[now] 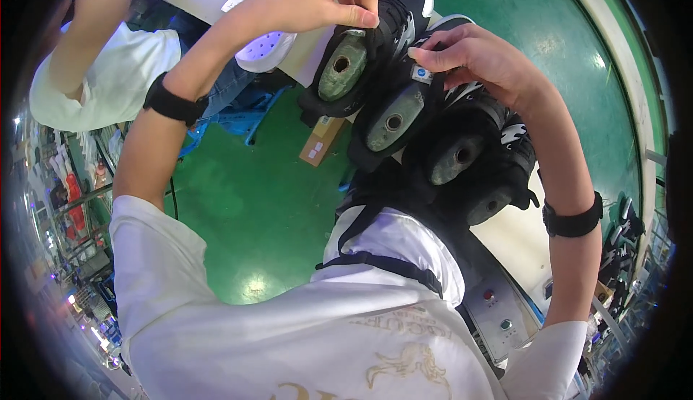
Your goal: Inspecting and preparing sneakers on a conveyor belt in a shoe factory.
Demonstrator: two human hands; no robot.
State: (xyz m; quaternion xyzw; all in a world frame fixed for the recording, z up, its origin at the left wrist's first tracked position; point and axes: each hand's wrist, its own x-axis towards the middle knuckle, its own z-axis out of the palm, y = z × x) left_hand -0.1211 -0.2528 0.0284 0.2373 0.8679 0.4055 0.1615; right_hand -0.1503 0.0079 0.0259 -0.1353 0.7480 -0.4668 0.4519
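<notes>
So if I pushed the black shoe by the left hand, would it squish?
The black shoe probably wouldn't squish much, because a hard-looking green block fills its opening. That block might make it heavy for its size too. The collar could bend a little, since it looks padded.

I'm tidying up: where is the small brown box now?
In the head view, the small brown box shows left of centre, just below the black shoe at the left hand.
</notes>
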